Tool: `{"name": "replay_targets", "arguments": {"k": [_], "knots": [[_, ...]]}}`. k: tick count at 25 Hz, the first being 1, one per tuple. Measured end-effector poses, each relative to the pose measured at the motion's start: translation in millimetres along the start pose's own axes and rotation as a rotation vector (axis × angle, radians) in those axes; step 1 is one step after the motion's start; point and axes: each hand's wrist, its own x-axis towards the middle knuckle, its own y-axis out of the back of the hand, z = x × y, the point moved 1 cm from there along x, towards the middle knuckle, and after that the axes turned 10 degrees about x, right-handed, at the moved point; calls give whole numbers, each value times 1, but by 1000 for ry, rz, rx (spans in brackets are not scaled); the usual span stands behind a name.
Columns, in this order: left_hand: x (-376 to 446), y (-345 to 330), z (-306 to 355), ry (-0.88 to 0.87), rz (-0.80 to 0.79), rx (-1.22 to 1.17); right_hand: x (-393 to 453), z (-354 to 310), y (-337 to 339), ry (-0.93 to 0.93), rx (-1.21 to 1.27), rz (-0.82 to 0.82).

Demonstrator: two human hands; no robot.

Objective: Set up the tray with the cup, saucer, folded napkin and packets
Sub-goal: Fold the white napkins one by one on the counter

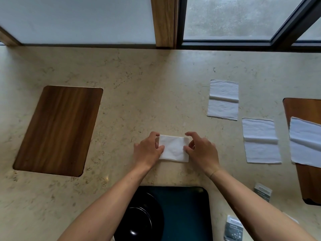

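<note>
Now both hands (147, 150) (202, 150) pinching folded napkin (173, 148) edges.

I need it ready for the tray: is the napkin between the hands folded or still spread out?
Folded: the napkin is a small compact rectangle between the left hand and right hand, smaller than the napkins on the right.

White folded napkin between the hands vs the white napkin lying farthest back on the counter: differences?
The white folded napkin is a compact rectangle; the farthest white napkin is spread longer, with one crease across its middle. The left hand and right hand pinch the folded one's side edges; the far one lies untouched. Both rest on the beige marble counter.
</note>
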Motion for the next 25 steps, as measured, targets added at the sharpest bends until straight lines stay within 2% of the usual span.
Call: {"name": "replay_targets", "arguments": {"k": [9, 14, 25], "knots": [[1, 5, -1, -69, 41, 113, 4, 4, 2, 37, -79, 12], [15, 10, 5, -149, 172, 78, 12, 15, 25, 73, -23, 128], [107, -1, 107, -494, 201, 133, 67, 78, 113, 26, -171, 319]]}}
